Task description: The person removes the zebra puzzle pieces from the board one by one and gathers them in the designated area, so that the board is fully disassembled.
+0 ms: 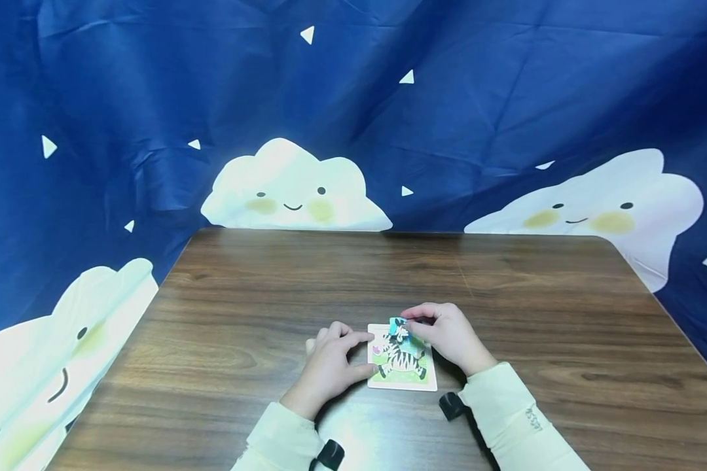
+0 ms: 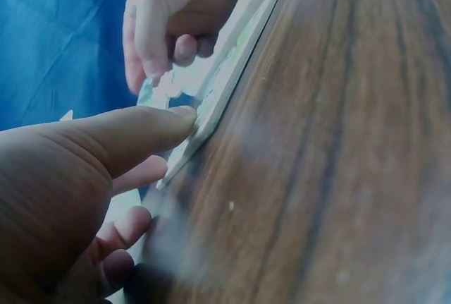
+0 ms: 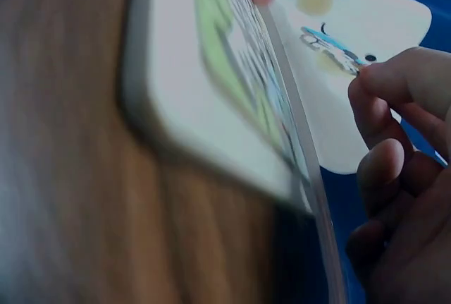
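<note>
A small square zebra puzzle board (image 1: 402, 378) with a pale border lies flat on the table, showing a striped body on green. My right hand (image 1: 452, 335) pinches a blue puzzle piece (image 3: 331, 44) with black-and-white zebra markings between thumb and fingertip. In the right wrist view the piece is held up off the board. The left hand (image 1: 332, 362) touches the board's left edge, its thumb and index finger spread apart and fairly straight. In the left wrist view that thumb (image 2: 151, 129) rests on the board's rim. The right hand covers part of the board's upper right.
The wooden table (image 1: 241, 294) spreads around the board on every side. Behind it hangs a blue cloth (image 1: 353, 85) printed with smiling clouds and white triangles. A black band (image 1: 451, 405) sits by the right wrist, and another black band (image 1: 331, 454) by the left.
</note>
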Demonstrator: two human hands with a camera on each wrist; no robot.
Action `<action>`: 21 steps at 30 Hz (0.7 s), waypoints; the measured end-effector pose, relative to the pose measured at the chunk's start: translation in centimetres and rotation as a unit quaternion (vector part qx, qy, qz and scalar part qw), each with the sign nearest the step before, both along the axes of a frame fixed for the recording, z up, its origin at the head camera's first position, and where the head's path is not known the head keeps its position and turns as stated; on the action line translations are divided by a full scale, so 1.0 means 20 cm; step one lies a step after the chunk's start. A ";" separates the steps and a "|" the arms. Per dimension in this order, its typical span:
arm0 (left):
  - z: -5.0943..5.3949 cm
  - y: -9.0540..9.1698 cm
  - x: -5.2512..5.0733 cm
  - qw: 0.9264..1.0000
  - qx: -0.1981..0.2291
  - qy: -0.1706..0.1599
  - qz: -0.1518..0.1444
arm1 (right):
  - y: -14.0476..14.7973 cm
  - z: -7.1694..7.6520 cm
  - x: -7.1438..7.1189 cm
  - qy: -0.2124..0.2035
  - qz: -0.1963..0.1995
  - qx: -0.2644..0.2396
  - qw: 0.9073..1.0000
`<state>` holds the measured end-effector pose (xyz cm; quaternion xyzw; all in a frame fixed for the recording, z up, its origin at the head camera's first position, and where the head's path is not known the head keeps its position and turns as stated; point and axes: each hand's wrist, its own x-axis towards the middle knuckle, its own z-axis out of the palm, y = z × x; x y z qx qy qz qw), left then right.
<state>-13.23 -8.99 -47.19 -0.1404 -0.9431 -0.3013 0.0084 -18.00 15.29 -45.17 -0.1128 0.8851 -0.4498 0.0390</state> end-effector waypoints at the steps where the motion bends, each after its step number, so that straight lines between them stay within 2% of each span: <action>1: 0.00 0.00 0.00 1.000 0.002 -0.001 0.000 | 0.01 0.00 0.00 0.000 -0.003 0.001 1.000; 21: 0.00 -0.01 -0.01 1.000 -0.001 -0.002 -0.001 | 0.31 -0.04 -0.08 0.024 -0.059 0.020 0.998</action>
